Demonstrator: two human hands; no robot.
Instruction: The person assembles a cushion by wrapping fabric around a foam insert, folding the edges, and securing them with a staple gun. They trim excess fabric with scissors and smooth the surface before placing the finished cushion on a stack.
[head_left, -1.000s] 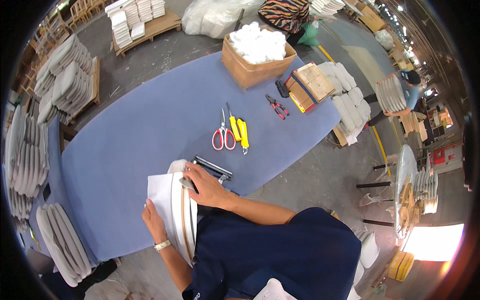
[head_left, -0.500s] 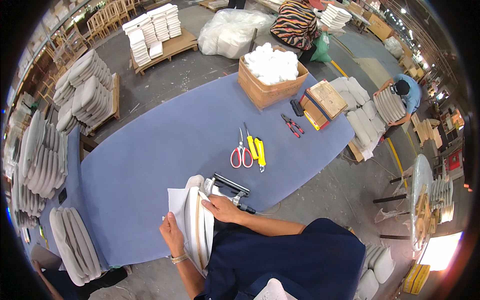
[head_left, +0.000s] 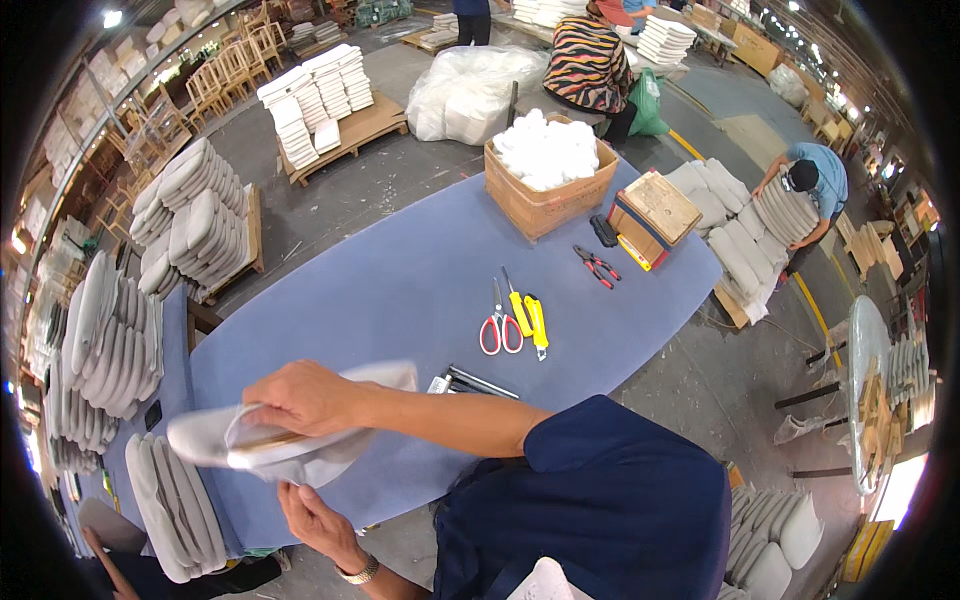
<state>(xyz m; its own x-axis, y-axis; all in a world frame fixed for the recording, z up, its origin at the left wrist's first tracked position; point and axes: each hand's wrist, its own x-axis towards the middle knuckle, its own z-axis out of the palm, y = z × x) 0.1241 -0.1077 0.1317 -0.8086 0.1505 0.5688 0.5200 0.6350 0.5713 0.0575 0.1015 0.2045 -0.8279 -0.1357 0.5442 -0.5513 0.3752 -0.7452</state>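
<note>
Right grip (head_left: 300,395): clenched from above on a pale grey upholstered cushion (head_left: 295,462), knuckles up, fingers wrapped over its edge. The cushion is held over the near left part of the blue cloth-covered surface (head_left: 380,290), lying crosswise in front of me; its outline is blurred, and my right forearm passes over part of it. Left grip (head_left: 318,522): fingers partly curled, fingertips at the cushion's lower edge; I cannot tell whether they pinch the cloth or merely sit beside it. Gold-coloured wristwatch (head_left: 362,571) on my left wrist.

Just beyond my right forearm: a staple gun (head_left: 480,384), partly hidden by it. Farther out, side by side: red-handled scissors (head_left: 499,314), a yellow-handled screwdriver (head_left: 520,313) and a yellow utility knife (head_left: 538,328). Pliers (head_left: 597,267) with red handles lie to the right of these, near a wooden box (head_left: 657,205). Far end: a cardboard box (head_left: 525,205) heaped with white stuffing (head_left: 545,150). To my left, a row of grey cushions (head_left: 175,510) stands near the cushion in hand, apart from it.
</note>
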